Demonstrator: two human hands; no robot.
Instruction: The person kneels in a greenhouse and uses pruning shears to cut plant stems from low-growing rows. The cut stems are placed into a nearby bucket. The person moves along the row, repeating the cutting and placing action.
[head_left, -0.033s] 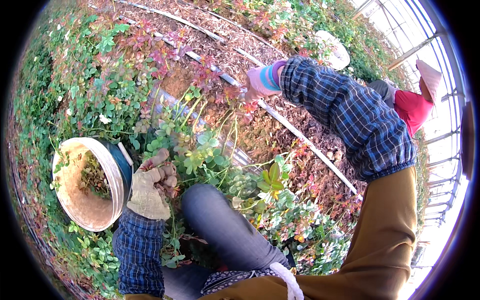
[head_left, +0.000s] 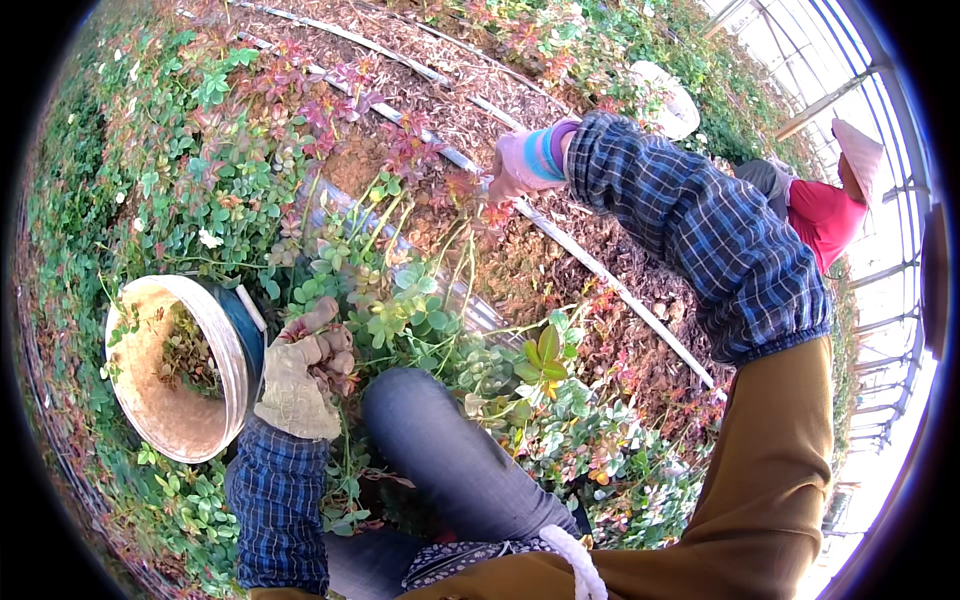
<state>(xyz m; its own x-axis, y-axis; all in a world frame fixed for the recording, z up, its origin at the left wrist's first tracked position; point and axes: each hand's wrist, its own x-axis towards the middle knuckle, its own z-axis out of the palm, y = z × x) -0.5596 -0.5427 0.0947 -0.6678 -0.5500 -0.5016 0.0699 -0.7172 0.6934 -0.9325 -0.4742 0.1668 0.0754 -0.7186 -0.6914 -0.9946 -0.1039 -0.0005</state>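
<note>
My left hand, in a pale, stained work glove, is closed with its fingers curled. Reddish leaves poke out beside the fingers. Right next to it a white bucket lies tilted, its mouth toward the left, with cut greenery inside. My right hand, in a pink glove with blue bands, reaches far out to red-leaved shoots beside a thin pale pipe. Its fingers look bent and closed; their tips are partly lost among the leaves, so what they grip is hidden.
Low leafy bushes surround me, some with white flowers. Thin irrigation pipes cross soil covered in wood chips. My knee stands between my hands. Farther right, a person in red with a cone-shaped hat crouches near another white bucket.
My right wrist and sleeve have shifted very slightly to the right. My left hand and the bucket have stayed in place.
</note>
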